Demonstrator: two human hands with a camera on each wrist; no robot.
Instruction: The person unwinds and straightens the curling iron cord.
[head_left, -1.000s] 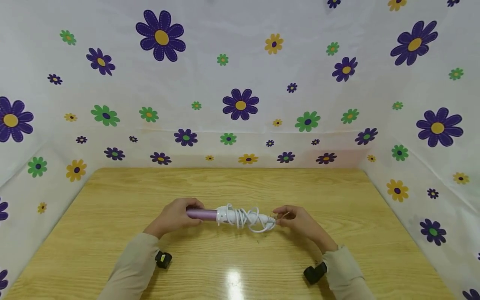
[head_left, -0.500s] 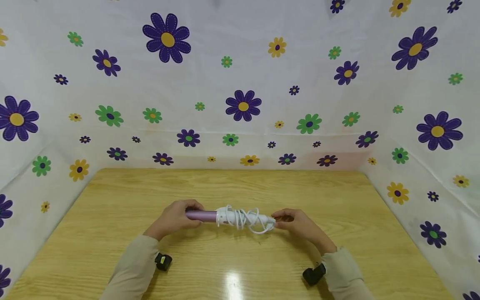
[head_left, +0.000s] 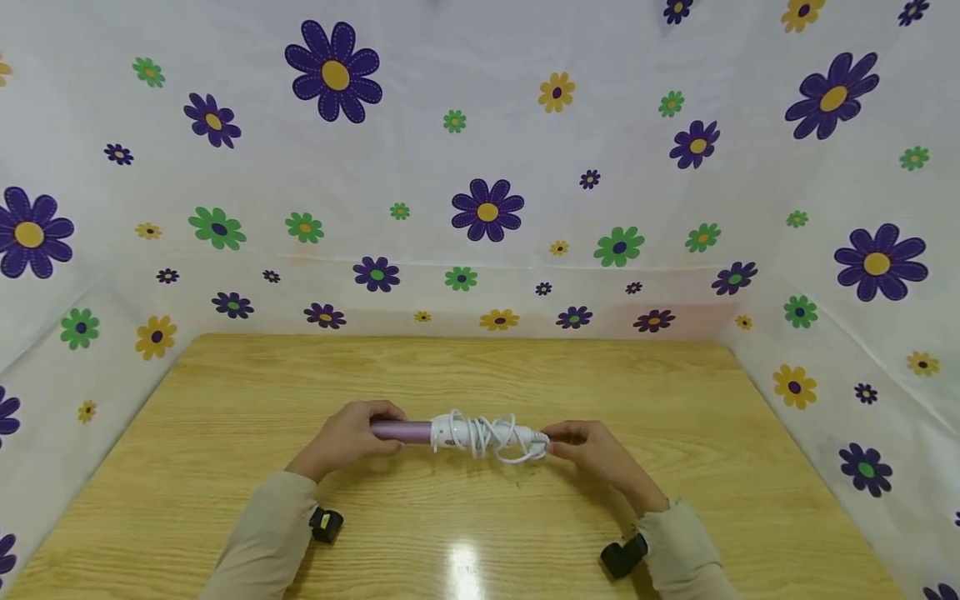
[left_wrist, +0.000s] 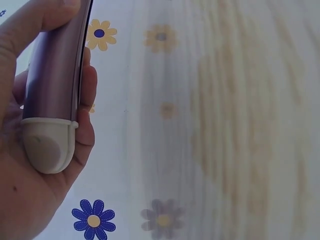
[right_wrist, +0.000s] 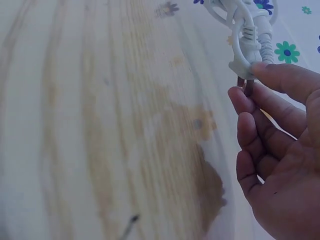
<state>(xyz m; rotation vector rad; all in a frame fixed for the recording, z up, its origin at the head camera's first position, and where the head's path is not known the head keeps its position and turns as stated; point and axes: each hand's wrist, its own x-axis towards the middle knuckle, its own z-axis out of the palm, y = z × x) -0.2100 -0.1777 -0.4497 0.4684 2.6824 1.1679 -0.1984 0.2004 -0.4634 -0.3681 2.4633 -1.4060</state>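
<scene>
A curling iron [head_left: 405, 432] with a metallic purple barrel lies level across the head view, held between both hands. My left hand [head_left: 348, 437] grips the barrel end; in the left wrist view its rounded white tip [left_wrist: 49, 147] sits against the palm. White cord [head_left: 480, 435] is wound in loose loops round the white handle. At the other end my right hand [head_left: 592, 450] pinches the cord's white plug [right_wrist: 246, 62]. The thumb presses on the plug body, and the fingers curl beside its metal prongs [right_wrist: 248, 87].
A glossy wood-grain table [head_left: 465, 375] lies under the hands. White cloth [head_left: 412, 167] printed with flowers rises behind it and on both sides. Black wrist cameras [head_left: 624, 557] sit at the two sleeve cuffs.
The right fingers have drawn in closer round the plug, and that hand has lowered slightly. The curling iron has shifted a little to the left; the left hand keeps its grip.
</scene>
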